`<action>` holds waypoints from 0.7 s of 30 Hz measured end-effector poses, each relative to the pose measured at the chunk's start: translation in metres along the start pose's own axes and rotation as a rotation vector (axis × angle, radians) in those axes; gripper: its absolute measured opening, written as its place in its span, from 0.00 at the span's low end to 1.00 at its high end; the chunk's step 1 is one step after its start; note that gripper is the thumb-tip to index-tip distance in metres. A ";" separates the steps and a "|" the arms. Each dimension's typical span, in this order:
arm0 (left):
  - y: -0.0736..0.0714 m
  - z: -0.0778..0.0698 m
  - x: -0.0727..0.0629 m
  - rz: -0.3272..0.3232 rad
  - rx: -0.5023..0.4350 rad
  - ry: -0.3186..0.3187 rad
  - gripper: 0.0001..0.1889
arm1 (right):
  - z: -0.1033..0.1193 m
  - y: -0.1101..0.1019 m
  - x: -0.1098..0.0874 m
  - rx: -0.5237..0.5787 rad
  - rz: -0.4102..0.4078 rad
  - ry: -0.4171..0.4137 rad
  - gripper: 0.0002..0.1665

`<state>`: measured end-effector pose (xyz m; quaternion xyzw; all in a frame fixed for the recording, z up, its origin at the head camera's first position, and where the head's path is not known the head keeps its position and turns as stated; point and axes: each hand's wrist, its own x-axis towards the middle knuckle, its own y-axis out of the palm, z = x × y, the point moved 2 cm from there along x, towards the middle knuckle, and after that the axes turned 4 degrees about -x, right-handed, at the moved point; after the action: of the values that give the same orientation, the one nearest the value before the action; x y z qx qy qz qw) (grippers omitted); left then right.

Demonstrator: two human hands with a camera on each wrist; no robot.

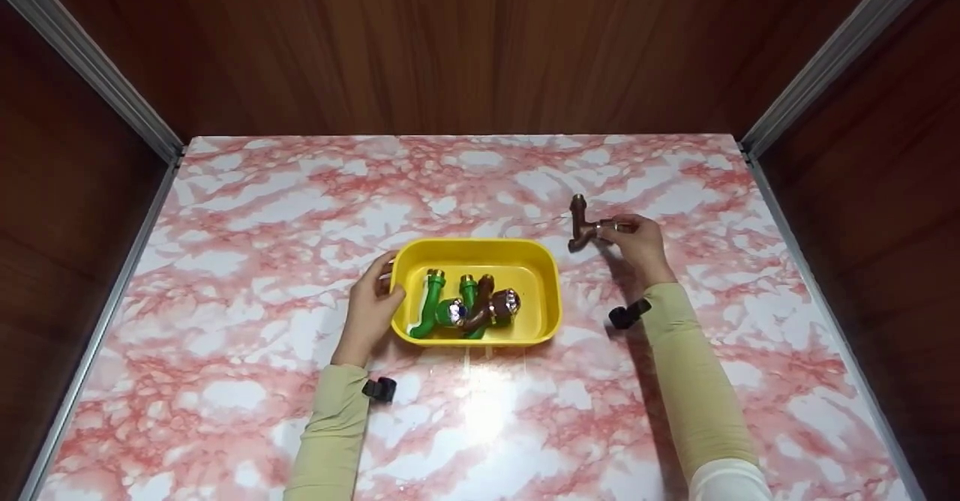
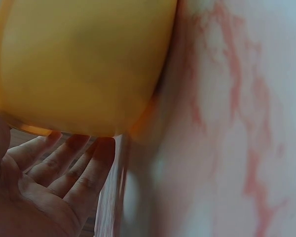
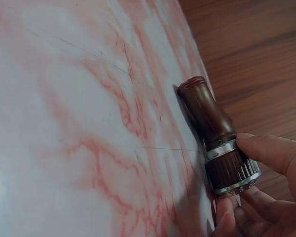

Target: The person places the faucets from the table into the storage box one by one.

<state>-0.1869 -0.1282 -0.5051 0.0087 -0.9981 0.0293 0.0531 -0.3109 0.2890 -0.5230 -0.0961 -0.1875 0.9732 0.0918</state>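
Note:
A yellow plastic tub [image 1: 536, 313] stands mid-table. My left hand [image 1: 366, 313] grips its left side, the thumb over the rim and the fingers along the outer wall; the left wrist view shows those fingertips [image 2: 104, 148] at the tub's wall. Inside the tub lie a green tap [image 1: 429, 310], a second green tap [image 1: 468, 285] and a brown tap [image 1: 480, 317] that partly covers it. Right of the tub, my right hand [image 1: 640, 250] pinches the ribbed, silver-banded knob of another brown tap [image 1: 578, 220]. In the right wrist view this tap [image 3: 204, 108] is close over the tabletop.
The table [image 1: 247, 411] has a red and white marbled top. Dark wood panels [image 1: 465, 51] enclose its back and sides, with metal strips [image 1: 97, 276] along the side edges. A black wrist device [image 1: 381, 389] shows by the left sleeve, another [image 1: 628, 313] by the right.

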 end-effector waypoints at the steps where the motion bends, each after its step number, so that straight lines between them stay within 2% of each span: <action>1: 0.000 0.000 0.000 0.001 -0.001 0.000 0.28 | 0.000 0.000 0.000 -0.003 0.003 0.007 0.26; 6: 0.000 0.000 -0.001 -0.001 0.012 0.004 0.28 | 0.003 -0.003 -0.002 -0.016 0.045 0.030 0.26; 13: 0.000 -0.003 0.000 -0.007 0.027 0.005 0.28 | 0.004 -0.005 -0.003 0.080 0.114 0.082 0.24; 21: 0.000 -0.003 -0.001 -0.014 0.041 -0.009 0.28 | 0.003 -0.006 -0.006 0.147 0.173 0.108 0.29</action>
<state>-0.1854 -0.1275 -0.5019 0.0167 -0.9974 0.0496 0.0487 -0.3046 0.2926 -0.5171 -0.1574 -0.1016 0.9820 0.0245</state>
